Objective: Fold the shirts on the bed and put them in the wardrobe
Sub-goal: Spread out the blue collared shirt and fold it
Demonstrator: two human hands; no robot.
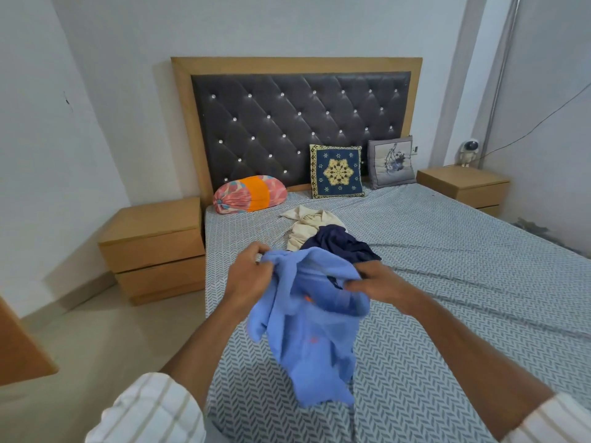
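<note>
A light blue shirt [315, 327] hangs crumpled above the bed [447, 282], lifted at its top edge. My left hand [248, 276] grips the shirt's upper left part. My right hand [375, 282] pinches its upper right part. Behind it on the sheet lie a dark navy shirt [339, 244] and a cream shirt [307, 225], both bunched in a loose heap. The wardrobe is out of view.
A bolster [249, 194] and two cushions [336, 171] lean at the tufted headboard [297, 123]. Wooden nightstands stand at the left [153, 247] and the right [463, 187] of the bed. A wooden panel edge [19, 346] juts in at the far left.
</note>
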